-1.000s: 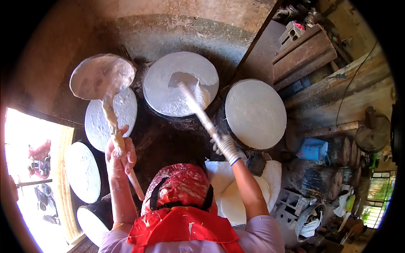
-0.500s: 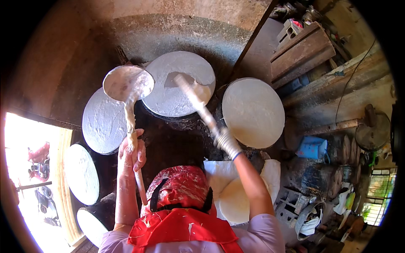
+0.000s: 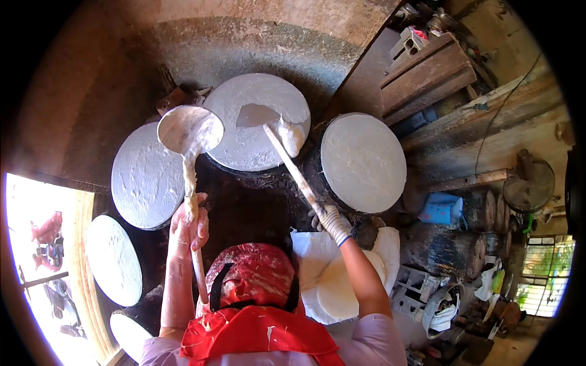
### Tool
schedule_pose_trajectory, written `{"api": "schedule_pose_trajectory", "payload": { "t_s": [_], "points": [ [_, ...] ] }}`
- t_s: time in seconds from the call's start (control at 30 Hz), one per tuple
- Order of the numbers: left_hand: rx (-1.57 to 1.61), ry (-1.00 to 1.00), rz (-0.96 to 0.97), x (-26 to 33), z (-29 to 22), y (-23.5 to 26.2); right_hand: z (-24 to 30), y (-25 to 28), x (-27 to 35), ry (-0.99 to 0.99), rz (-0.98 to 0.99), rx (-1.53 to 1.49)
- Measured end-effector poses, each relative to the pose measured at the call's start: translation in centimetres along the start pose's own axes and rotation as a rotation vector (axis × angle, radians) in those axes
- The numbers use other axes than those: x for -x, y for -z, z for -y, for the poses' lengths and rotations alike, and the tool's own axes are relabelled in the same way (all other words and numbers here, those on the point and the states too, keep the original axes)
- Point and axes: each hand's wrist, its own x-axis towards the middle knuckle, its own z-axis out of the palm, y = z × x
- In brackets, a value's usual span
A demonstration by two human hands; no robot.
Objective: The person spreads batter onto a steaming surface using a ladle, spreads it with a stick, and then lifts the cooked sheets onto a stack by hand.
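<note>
A long-handled ladle (image 3: 190,168), its round bowl smeared with whitish paste, stands bowl-up in the bare left grip (image 3: 190,227), whose fingers are wrapped around the handle. The right grip (image 3: 332,224), in a pale knitted glove, is closed on a thin, paste-streaked wooden stick (image 3: 291,163); its tip reaches over a large round vessel (image 3: 229,149) beside a lump of creamy white paste (image 3: 293,137), though contact is unclear. That vessel is coated white except for a grey patch. Similar white-topped round vessels sit at left (image 3: 146,177), lower left (image 3: 114,260) and right (image 3: 363,163). Near the right forearm, a white cloth (image 3: 308,247) carries a pale round sheet (image 3: 342,290). Farther right is a blue container (image 3: 441,208), its markings too small to make out.
</note>
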Motion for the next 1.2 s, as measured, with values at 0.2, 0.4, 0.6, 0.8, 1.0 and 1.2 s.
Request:
{"api": "schedule_pose_trajectory", "payload": {
  "t_s": [0.2,0.4,0.6,0.8,1.0,1.2],
  "points": [
    [0.026,-0.015,-0.043,0.9,-0.6,2.6,7.6,-0.9,-3.9,0.026,-0.119,0.000],
    [0.102,0.007,-0.068,1.8,-0.5,4.3,14.6,0.9,-13.3,-0.009,-0.321,0.260],
    [0.086,0.003,-0.121,3.0,-1.3,5.0,16.8,-2.8,-4.8,0.918,-0.636,0.574],
    [0.082,0.037,-0.056,2.1,-1.1,4.2,13.0,-6.2,-6.4,0.520,-0.390,0.649],
    [0.093,0.100,0.027,1.3,-0.8,2.3,8.7,-6.1,-6.2,0.864,-0.601,0.331],
    [0.124,0.111,-0.004,1.8,-0.1,3.1,8.4,-10.3,-7.5,0.786,-0.436,0.066]
  ]
}}
